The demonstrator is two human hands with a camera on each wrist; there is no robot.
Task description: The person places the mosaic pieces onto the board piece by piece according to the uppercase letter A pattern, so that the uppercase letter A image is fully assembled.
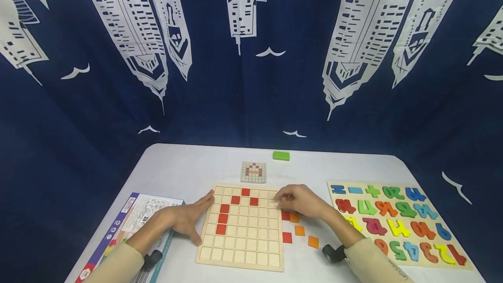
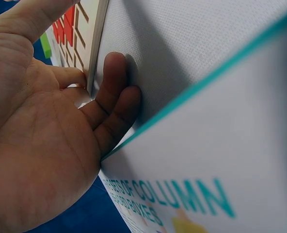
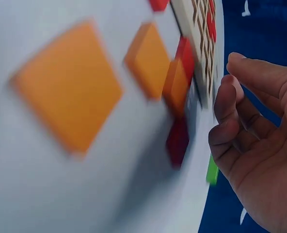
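Observation:
A wooden grid board (image 1: 251, 257) lies mid-table, with several red square tiles (image 1: 222, 218) set in its cells. At the board's left edge my left hand (image 1: 187, 219) rests, fingers spread and thumb lower down; in the left wrist view, the left palm (image 2: 41, 126) is beside the board's side. Over the board's upper right edge is my right hand (image 1: 300, 199), fingers loosely bent. No tile shows between the right fingertips (image 3: 226, 99) in the right wrist view. Loose orange tiles (image 1: 300, 230) and red tiles (image 1: 287, 237) lie just right of the board.
Behind the board lies a small pattern card (image 1: 253, 172), with a green block (image 1: 281, 156) farther back. To the left is a printed box (image 1: 137, 217), partly under the left forearm. A board of colourful numbers (image 1: 397, 226) occupies the right side.

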